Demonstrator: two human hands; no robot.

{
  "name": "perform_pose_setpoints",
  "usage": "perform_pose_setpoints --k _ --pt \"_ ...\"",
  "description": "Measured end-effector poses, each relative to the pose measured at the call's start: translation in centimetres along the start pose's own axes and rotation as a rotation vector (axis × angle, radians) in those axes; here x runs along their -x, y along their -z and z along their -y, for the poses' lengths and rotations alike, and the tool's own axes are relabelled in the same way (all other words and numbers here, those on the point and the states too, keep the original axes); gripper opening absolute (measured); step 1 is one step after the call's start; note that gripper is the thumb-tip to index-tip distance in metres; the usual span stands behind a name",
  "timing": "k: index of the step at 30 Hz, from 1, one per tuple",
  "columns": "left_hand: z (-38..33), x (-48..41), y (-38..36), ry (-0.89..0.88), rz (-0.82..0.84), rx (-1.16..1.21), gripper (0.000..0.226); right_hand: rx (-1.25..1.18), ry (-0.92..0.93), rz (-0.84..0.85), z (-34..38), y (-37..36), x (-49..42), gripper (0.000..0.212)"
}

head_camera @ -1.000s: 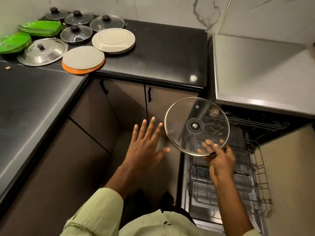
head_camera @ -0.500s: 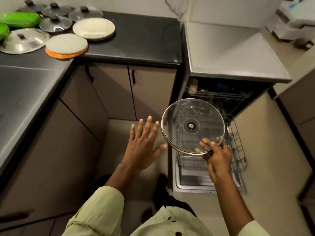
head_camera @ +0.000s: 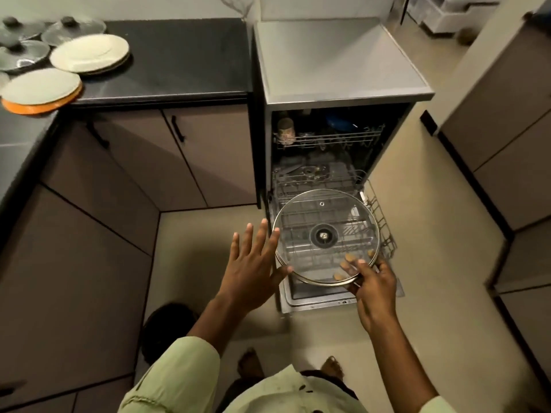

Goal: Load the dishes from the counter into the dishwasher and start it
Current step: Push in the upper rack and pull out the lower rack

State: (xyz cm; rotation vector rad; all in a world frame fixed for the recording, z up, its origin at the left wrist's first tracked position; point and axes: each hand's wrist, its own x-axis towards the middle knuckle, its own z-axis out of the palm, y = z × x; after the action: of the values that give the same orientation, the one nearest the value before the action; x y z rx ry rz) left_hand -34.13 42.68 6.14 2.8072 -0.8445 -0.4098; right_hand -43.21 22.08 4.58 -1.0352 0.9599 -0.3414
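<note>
My right hand (head_camera: 372,286) grips the near rim of a round glass lid (head_camera: 301,225) with a metal edge, and its fingertips show through the glass. The lid hangs tilted above the pulled-out lower rack (head_camera: 381,225) of the open dishwasher (head_camera: 337,93). My left hand (head_camera: 253,263) is spread open just left of the lid, its thumb at or under the rim. On the black counter (head_camera: 179,64) lie cream plates (head_camera: 89,53), a cream plate on an orange one (head_camera: 41,90) and several glass lids (head_camera: 24,53).
The upper rack (head_camera: 328,138) holds a jar and dark items. The dishwasher door (head_camera: 313,305) lies open on the floor ahead of my feet. Brown cabinets stand to the left and to the right, with beige floor between them.
My view has turned right and down towards the dishwasher. The lid has sunk lower over the bottom rack, and my left hand has come closer to its rim.
</note>
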Motion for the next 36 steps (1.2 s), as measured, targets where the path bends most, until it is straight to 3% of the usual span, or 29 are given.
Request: perform_pose_setpoints --k 14,18,31,36 --pt "-16.3 -5.2 -8.7 -0.035 0.191 0.040 0.092 0.069 0.028 -0.167 6.7 16.5 -7.9 0.028" --pt "-17.5 -7.2 -9.7 -0.030 0.287 0.050 0.078 0.091 0.004 -0.218 7.4 18.2 -11.2 0.033" --pt "-22.9 -19.6 -19.3 -0.129 0.719 0.014 0.078 0.388 -0.020 -0.287 9.4 19.6 -23.3 0.030" --pt "-23.7 -26.9 -25.0 -0.101 0.749 0.024 0.076 0.549 -0.012 -0.243 6.5 20.7 -31.3 0.021"
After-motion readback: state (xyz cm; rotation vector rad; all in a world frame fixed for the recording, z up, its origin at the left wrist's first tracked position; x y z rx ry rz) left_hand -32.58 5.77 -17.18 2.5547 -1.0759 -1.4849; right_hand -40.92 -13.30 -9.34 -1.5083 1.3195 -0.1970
